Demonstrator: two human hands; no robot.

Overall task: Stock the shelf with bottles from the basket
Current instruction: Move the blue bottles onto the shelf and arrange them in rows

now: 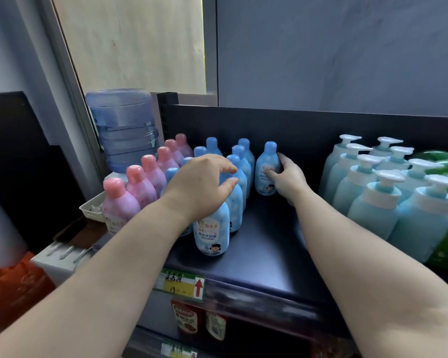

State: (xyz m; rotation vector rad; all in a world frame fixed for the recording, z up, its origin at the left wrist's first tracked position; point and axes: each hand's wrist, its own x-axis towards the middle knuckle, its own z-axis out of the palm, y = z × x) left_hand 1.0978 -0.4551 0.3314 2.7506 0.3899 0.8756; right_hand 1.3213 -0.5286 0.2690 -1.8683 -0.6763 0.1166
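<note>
right hand (289,177) wraps blue bottle (267,169), upright at 12 o'clock on shelf (269,244) | left hand (199,184) over cap of front bottle (212,228), grip unclear | pump bottles (373,202) at 3 o'clock, pink bottles (145,184) at 9

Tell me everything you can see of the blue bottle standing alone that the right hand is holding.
The bottle is pale blue, plastic by its look, rounded and pear-shaped with a darker blue domed cap. Its front label carries blurred print and a small cartoon face near the base. It stands upright toward the back of the dark shelf, apart to the right of the other blue bottles. The right hand grips it, thumb in front, fingers behind.
</note>
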